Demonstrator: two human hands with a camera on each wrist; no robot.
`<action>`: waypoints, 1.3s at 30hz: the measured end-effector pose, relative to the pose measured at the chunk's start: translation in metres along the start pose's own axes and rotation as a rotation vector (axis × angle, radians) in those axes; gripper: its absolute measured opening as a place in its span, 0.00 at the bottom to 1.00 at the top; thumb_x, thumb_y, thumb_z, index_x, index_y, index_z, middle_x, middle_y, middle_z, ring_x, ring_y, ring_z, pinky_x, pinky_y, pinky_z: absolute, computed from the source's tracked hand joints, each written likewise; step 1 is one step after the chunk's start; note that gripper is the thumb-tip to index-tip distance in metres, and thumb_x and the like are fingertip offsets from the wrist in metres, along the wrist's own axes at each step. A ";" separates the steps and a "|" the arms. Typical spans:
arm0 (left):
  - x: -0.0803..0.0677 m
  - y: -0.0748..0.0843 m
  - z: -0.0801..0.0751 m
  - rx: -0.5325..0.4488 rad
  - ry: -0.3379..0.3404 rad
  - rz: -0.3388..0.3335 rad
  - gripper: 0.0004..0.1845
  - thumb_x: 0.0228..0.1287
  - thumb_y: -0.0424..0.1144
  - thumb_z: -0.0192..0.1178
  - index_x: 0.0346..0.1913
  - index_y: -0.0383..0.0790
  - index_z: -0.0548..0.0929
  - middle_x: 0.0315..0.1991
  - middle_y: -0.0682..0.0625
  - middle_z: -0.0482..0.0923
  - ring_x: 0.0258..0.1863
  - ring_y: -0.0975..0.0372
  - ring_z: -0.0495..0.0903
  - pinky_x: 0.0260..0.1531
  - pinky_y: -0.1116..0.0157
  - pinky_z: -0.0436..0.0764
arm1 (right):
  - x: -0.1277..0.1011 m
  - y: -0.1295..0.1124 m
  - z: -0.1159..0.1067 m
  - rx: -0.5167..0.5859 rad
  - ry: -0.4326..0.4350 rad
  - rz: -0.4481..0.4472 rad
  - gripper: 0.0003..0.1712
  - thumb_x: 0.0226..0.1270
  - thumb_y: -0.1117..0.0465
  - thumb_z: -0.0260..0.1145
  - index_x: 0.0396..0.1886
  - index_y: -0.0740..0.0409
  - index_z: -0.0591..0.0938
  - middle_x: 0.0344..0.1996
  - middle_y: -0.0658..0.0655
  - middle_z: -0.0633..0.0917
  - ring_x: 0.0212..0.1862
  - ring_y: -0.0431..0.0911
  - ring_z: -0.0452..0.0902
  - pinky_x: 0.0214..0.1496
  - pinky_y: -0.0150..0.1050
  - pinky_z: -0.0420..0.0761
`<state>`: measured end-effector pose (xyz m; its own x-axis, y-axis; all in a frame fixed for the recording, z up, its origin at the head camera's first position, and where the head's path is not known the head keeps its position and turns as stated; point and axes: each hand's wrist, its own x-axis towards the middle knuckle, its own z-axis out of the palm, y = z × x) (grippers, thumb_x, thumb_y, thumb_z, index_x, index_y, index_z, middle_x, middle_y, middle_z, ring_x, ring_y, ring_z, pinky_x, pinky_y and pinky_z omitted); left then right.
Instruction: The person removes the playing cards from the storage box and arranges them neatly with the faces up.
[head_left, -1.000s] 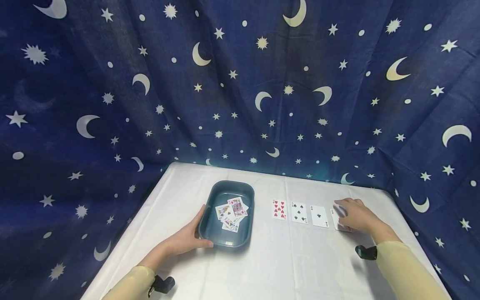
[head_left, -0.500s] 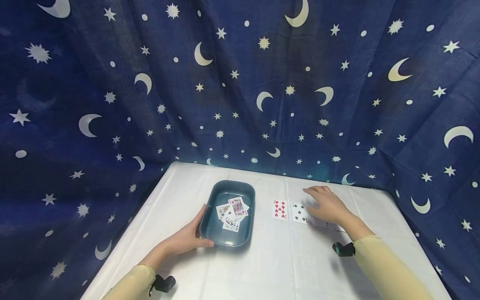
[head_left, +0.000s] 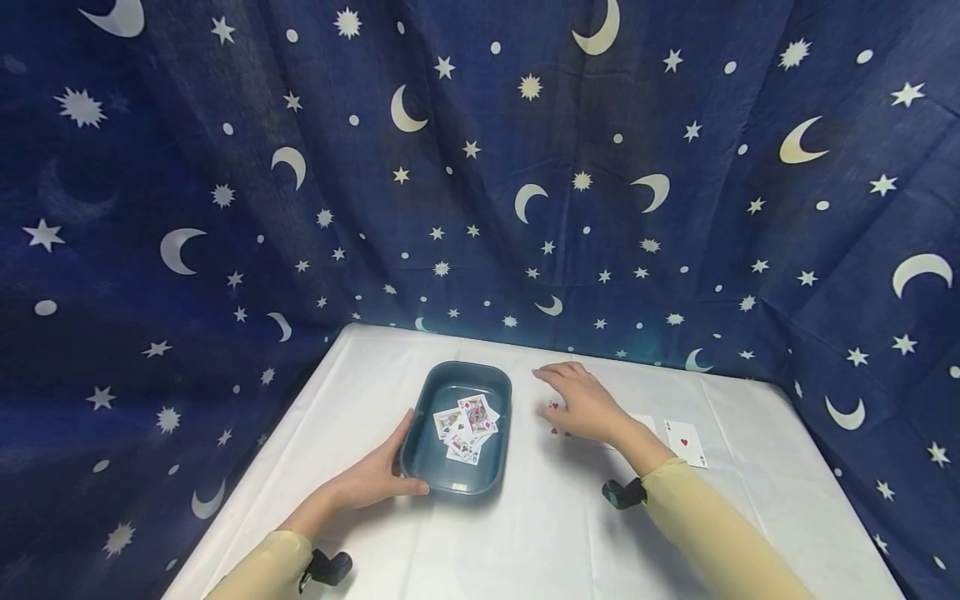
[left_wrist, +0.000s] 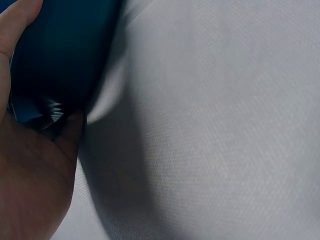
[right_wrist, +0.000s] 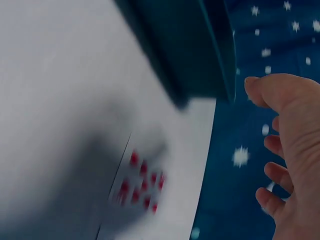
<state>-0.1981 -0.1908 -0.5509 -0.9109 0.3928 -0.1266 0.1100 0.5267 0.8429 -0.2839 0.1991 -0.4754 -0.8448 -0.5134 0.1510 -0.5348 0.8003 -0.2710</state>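
Blue-green, rounded rectangular basin (head_left: 468, 377) of overlapping face-up playing cards (head_left: 472, 427), near-left corner in the grip of the left hand (head_left: 372, 481).
From the head: basin near the middle of the white cloth-covered table (head_left: 525, 542); right hand (head_left: 583, 407) just beside, over a white card with red hearts (head_left: 556, 432), fingers spread and relaxed; farther right, a white single-heart card (head_left: 684, 443). From the left wrist: fingers bent against the basin's dark wall. From the right wrist: fingers loosely curled, thumb apart, near the basin's end; below, blurred red hearts.
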 end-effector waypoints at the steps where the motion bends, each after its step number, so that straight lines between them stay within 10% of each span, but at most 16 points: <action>1: 0.000 0.000 0.000 0.001 -0.001 -0.001 0.71 0.52 0.55 0.79 0.84 0.49 0.35 0.84 0.47 0.35 0.81 0.48 0.40 0.75 0.48 0.55 | 0.005 -0.006 0.002 0.012 -0.001 -0.012 0.36 0.68 0.47 0.68 0.74 0.50 0.74 0.70 0.54 0.75 0.72 0.53 0.64 0.75 0.56 0.64; 17: 0.000 -0.001 -0.001 -0.008 -0.008 -0.001 0.71 0.52 0.55 0.79 0.84 0.50 0.34 0.84 0.48 0.35 0.81 0.50 0.41 0.75 0.49 0.55 | 0.063 -0.082 0.037 -0.120 -0.304 -0.115 0.46 0.53 0.53 0.80 0.73 0.55 0.75 0.67 0.53 0.77 0.71 0.50 0.67 0.74 0.48 0.68; 39: -0.001 0.001 -0.002 -0.008 -0.011 0.008 0.71 0.52 0.56 0.79 0.84 0.48 0.34 0.84 0.50 0.35 0.81 0.51 0.40 0.75 0.49 0.55 | 0.088 -0.093 0.051 -0.365 -0.417 -0.032 0.42 0.42 0.52 0.86 0.61 0.52 0.83 0.53 0.51 0.83 0.55 0.46 0.74 0.68 0.43 0.73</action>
<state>-0.1976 -0.1919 -0.5491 -0.9055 0.4055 -0.1253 0.1142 0.5171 0.8483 -0.3080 0.0638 -0.4851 -0.7886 -0.5593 -0.2555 -0.5946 0.7994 0.0855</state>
